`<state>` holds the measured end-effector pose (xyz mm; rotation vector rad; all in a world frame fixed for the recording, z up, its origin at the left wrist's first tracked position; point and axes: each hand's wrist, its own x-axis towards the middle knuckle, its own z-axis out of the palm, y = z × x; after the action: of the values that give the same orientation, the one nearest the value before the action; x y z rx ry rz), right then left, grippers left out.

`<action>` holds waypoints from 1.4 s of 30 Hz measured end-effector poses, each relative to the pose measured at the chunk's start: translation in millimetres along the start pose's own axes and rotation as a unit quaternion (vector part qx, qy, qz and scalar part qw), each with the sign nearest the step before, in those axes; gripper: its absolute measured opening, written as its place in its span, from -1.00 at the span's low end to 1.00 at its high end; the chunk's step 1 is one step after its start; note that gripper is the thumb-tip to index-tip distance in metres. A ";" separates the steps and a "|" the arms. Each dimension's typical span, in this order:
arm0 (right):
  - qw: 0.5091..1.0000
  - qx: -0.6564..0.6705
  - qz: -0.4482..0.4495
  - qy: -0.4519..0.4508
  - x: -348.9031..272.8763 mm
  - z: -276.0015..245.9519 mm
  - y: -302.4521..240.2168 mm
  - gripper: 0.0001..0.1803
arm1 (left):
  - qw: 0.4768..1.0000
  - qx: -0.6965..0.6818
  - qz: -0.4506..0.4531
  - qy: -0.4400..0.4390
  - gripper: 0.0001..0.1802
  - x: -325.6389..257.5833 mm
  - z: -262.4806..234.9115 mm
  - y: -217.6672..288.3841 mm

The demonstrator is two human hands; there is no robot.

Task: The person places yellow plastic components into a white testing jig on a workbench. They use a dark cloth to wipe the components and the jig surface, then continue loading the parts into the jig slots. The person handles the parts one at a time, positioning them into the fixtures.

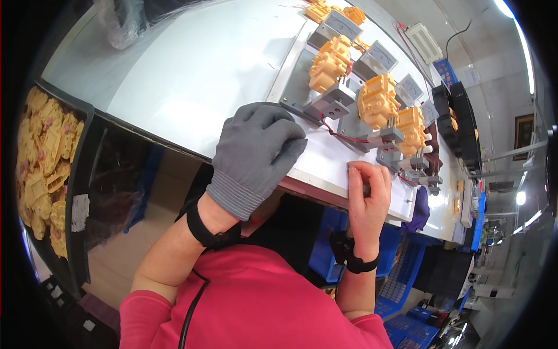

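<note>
My left hand [256, 154], in a grey knitted glove, rests at the front edge of the white worktable [192, 75]. Its fingers are curled under, and whatever they may hold is hidden. Bare and also curled, my right hand [370, 195] is at the same edge, farther right, thumb and fingers drawn together; I cannot make out anything in them. Beyond my hands, yellow plastic housings [330, 63] [378, 100] [411, 131] sit on grey metal fixtures [331, 103] with red and black wires. Neither hand touches a housing.
Dial meters [378, 58] stand behind the fixtures. At the left is a black crate [87, 168] full of yellow plastic parts [49, 151]. Clear plastic film [122, 23] lies at the far left. A purple cloth [419, 209] hangs at the table's right, with blue baskets [401, 273] below.
</note>
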<state>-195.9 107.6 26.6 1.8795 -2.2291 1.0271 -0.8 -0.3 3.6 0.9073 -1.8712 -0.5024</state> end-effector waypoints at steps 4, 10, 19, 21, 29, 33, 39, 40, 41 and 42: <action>1.000 0.009 0.016 0.002 -3.8 0.4 -1.7 -0.93 | 1.000 -0.005 -0.013 -0.015 -0.89 -2.3 -1.8 0.9; 1.000 0.012 0.021 -0.005 -5.2 0.6 -1.3 -0.94 | 1.000 -0.016 -0.021 -0.011 -0.90 -4.8 -0.2 -1.1; 1.000 -0.003 0.004 -0.019 -3.5 0.0 -2.0 -0.93 | 0.999 -0.043 -0.009 0.020 -0.89 -4.5 -0.2 -4.7; 1.000 0.004 0.016 -0.016 -5.0 1.2 -1.0 -0.92 | 0.999 -0.046 -0.006 0.029 -0.89 -4.8 0.6 -5.5; 0.999 -0.007 0.024 -0.024 -6.5 0.4 -1.5 -0.89 | 0.998 -0.046 -0.007 0.049 -0.90 -8.2 4.1 -6.5; 0.999 -0.021 0.024 -0.028 -6.8 0.4 -1.7 -0.89 | 0.997 -0.055 0.000 0.057 -0.90 -8.9 5.4 -9.2; 0.999 -0.031 0.008 -0.024 -5.3 2.4 -4.9 -0.88 | 0.996 -0.066 -0.004 0.055 -0.90 -8.9 7.5 -12.2; 0.999 -0.033 0.003 -0.022 -4.6 2.3 -5.9 -0.88 | 0.996 -0.066 -0.005 0.051 -0.90 -9.2 7.0 -12.6; 0.999 -0.031 0.005 -0.022 -5.1 2.6 -5.3 -0.88 | 0.997 -0.066 -0.007 0.048 -0.90 -9.8 6.6 -13.1; 0.999 -0.030 0.006 -0.020 -6.3 3.5 -3.4 -0.88 | 0.996 -0.068 -0.006 0.049 -0.90 -9.8 6.8 -13.7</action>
<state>-190.0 111.1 22.7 1.8796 -2.2695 0.9211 0.8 -1.8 -14.5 0.8377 -1.7223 -0.5739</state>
